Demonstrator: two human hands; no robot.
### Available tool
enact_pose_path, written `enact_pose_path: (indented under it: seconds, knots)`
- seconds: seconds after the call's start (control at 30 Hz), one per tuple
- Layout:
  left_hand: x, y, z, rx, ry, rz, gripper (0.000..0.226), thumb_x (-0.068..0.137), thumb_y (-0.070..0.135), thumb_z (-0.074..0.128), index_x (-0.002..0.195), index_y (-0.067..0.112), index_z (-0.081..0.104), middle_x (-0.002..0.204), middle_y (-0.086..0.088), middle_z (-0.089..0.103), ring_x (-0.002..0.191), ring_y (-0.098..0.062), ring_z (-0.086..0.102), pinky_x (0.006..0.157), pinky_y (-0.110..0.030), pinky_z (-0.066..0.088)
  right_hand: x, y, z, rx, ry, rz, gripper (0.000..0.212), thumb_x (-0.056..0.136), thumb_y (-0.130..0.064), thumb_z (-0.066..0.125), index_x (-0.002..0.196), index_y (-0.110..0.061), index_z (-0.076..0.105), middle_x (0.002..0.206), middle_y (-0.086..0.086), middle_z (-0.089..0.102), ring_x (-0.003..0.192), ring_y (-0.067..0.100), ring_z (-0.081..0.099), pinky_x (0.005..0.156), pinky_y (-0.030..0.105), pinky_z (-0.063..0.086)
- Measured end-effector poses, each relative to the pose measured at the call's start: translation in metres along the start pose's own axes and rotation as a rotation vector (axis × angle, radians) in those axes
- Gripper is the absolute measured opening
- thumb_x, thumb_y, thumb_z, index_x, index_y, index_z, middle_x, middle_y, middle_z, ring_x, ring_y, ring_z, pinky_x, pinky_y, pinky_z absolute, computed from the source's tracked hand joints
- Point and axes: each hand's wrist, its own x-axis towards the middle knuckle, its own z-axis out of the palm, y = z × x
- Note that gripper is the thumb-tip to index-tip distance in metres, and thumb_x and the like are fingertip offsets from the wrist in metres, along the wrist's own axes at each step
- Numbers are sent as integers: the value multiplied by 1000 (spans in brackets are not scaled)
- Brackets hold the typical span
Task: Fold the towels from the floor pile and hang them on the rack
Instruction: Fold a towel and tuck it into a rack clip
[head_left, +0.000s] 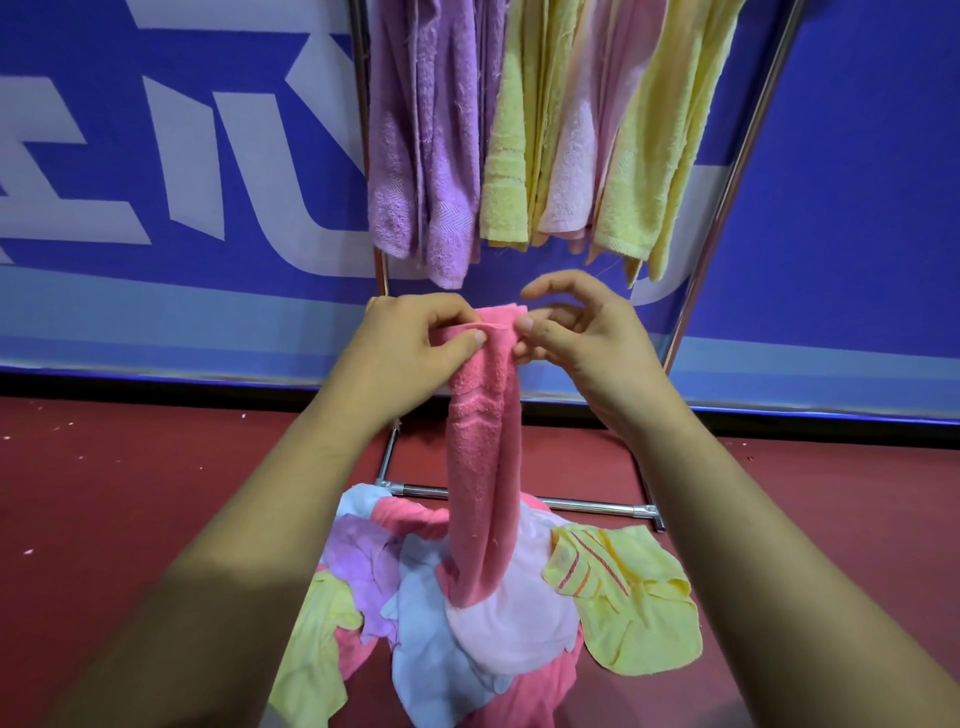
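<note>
Pink towel (480, 457) pinched between both hands (498, 338)

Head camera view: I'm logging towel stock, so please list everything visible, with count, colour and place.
pink towel: one, coral pink, hanging from both hands above the pile
hung towels: several, purple at left, then yellow and pale pink, on the rack
floor pile: many loose towels, pink, blue, purple, yellow, in front of the rack's foot
rack: one, chrome, against the banner
banner: one, blue with white shapes, behind the rack
floor: dark red
left hand: pinches the towel's top edge
right hand: pinches the same edge
</note>
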Motion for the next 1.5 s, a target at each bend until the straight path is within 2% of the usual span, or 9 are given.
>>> enact_pose_path:
  seconds: [0.3, 0.47, 0.67, 0.77, 0.83, 0.93, 1.03, 1.3, 1.5]
  knots:
    - [-1, 4, -3, 11, 43, -43, 6, 88, 24, 69, 86, 22, 75, 70, 8, 70, 65, 2, 58, 63, -11, 40, -5, -1, 9, -75, -85, -26, 14, 89, -10, 74, 100, -1, 72, 84, 9, 72, 79, 18, 64, 83, 35, 56]
    - [-3, 7, -3, -4, -11, -43, 7, 88, 25, 69, 88, 25, 76, 76, 8, 73, 76, -7, 65, 72, -24, 49, -5, 2, 7, -239, -83, -66, 10, 90, -4, 73, 99, -2, 73, 92, 18, 75, 80, 16, 67, 83, 38, 57]
    - [-5, 1, -5, 133, -46, 64, 17, 84, 54, 64, 81, 38, 69, 89, 9, 62, 96, -13, 46, 90, -34, 32, -6, 2, 4, -219, -23, -56, 4, 91, 0, 69, 88, -3, 68, 77, 5, 71, 75, 14, 65, 76, 26, 54]
    - [-4, -13, -12, 287, -75, 113, 45, 73, 70, 54, 77, 30, 74, 109, 9, 47, 108, -14, 37, 89, -31, 23, -5, 3, 1, -225, 31, -43, 8, 91, 0, 68, 84, 0, 64, 78, 17, 68, 76, 16, 62, 77, 33, 51]
    - [-4, -19, -19, 266, -143, 54, 43, 72, 70, 57, 83, 32, 73, 116, 9, 49, 115, -14, 42, 97, -32, 28, -6, 3, 0, -220, 48, -27, 8, 91, -1, 68, 85, 3, 64, 85, 24, 69, 78, 18, 62, 79, 41, 53]
    - [-4, -19, -19, 52, -167, 1, 22, 83, 48, 73, 80, 27, 68, 99, 8, 68, 97, -9, 62, 95, -39, 48, -7, 4, 1, -203, 70, -5, 8, 91, -1, 68, 85, 3, 64, 80, 17, 70, 77, 18, 63, 78, 37, 54]
    - [-4, -14, -15, -91, -125, -63, 26, 81, 43, 73, 74, 19, 66, 69, 1, 65, 68, -7, 56, 75, -38, 51, -9, 1, 3, -136, 122, 14, 11, 90, -1, 69, 81, -4, 66, 75, 5, 70, 73, 14, 65, 76, 29, 54]
    - [28, 41, -50, -187, -102, -72, 22, 87, 28, 75, 79, 8, 69, 69, 0, 61, 66, -6, 51, 66, -27, 41, 2, -61, 7, -36, 241, 13, 14, 87, -6, 75, 76, -12, 68, 72, 0, 69, 71, 10, 62, 76, 23, 51]
    - [54, 130, -123, -450, -43, 143, 18, 90, 15, 71, 73, 18, 65, 65, 10, 60, 64, -1, 54, 65, -15, 44, 6, -181, 1, 266, -4, -60, 23, 94, 1, 56, 74, -9, 57, 63, -1, 64, 61, 9, 59, 68, 23, 49]
